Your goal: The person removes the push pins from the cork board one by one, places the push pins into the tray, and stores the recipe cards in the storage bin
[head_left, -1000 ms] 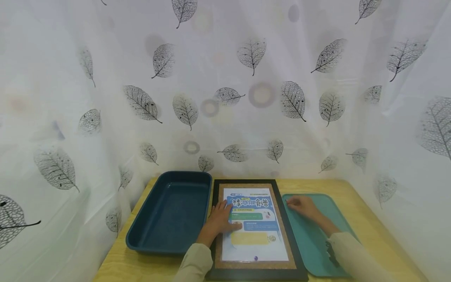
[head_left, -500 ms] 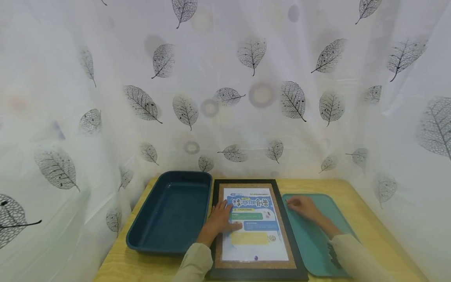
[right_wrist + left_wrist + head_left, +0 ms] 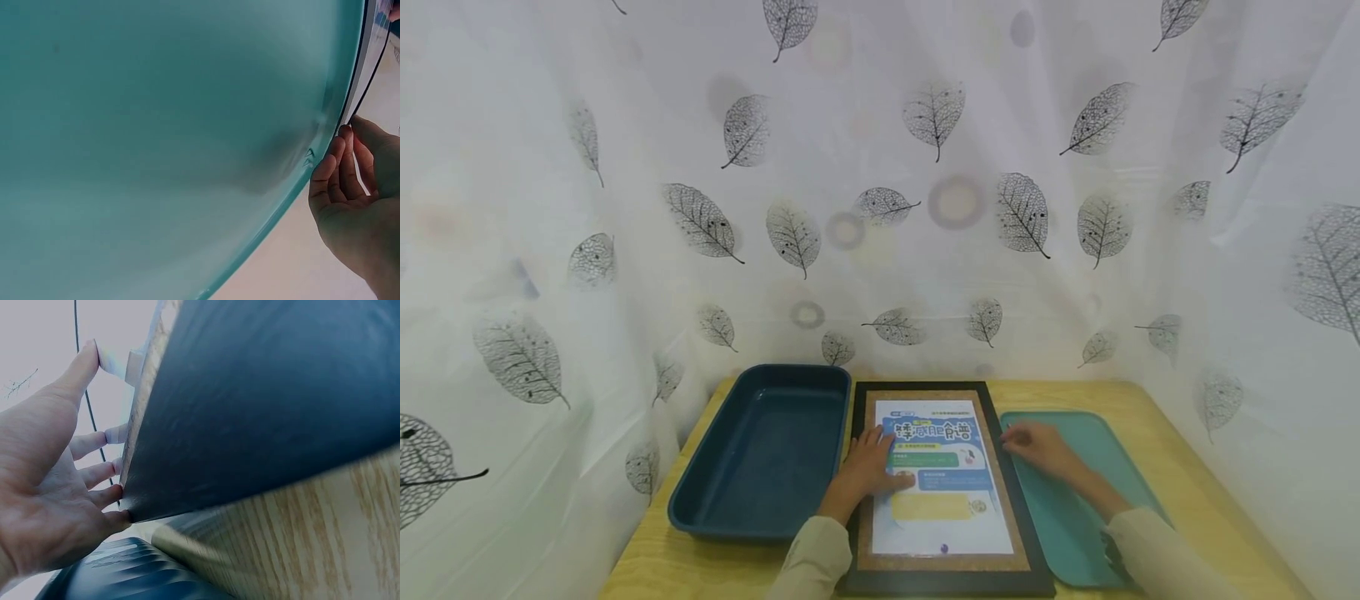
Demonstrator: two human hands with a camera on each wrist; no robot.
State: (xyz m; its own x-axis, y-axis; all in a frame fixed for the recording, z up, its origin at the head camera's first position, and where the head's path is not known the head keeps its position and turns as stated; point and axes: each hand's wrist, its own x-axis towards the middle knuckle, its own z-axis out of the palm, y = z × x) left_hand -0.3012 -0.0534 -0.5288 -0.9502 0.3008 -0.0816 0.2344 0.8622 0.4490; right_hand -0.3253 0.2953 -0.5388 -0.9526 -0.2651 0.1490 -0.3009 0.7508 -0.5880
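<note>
A printed sheet [image 3: 951, 533] lies on a black-framed cork board [image 3: 955, 582], with a small purple pin [image 3: 944, 548] at its bottom edge. My left hand [image 3: 868, 467] rests on the sheet's left part, fingers spread; in the left wrist view the hand [image 3: 56, 469] reaches over the board's edge [image 3: 250, 406]. My right hand [image 3: 1045, 450] is at the board's right edge, over the teal tray [image 3: 1067, 517]. Thumb and fingertips pinch a tiny thing, mostly hidden, whose kind I cannot tell; in the right wrist view the hand [image 3: 362, 194] shows this pinch beside the tray's rim [image 3: 275, 219].
A deep blue bin [image 3: 760, 467] stands left of the board on the wooden table [image 3: 1210, 500]. Behind, a pale curtain [image 3: 880, 275] with leaf prints hangs around the table. A dark item [image 3: 1112, 552], partly hidden, is near the right sleeve.
My right hand has moved slightly left, from over the tray to the board's right edge, still pinching. The left hand has stayed in place on the sheet.
</note>
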